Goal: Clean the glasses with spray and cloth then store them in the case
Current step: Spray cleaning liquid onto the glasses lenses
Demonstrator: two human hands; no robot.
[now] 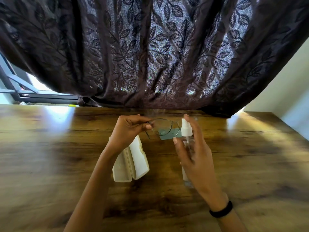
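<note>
My left hand (128, 129) pinches the thin metal-framed glasses (163, 126) at their left edge and holds them above the table. My right hand (195, 151) grips a clear spray bottle with a white pump head (186, 128), forefinger on top of the pump, nozzle turned toward the lenses. A small grey-green cloth (173, 134) lies flat on the table right under the glasses. A cream-white glasses case (133, 163) lies open on the table below my left wrist, which covers part of it.
The wooden table (50, 156) stretches wide to both sides. A dark leaf-patterned curtain (150, 56) hangs over its far edge. A window frame (20, 91) shows at the far left, a pale wall (284, 91) at the right.
</note>
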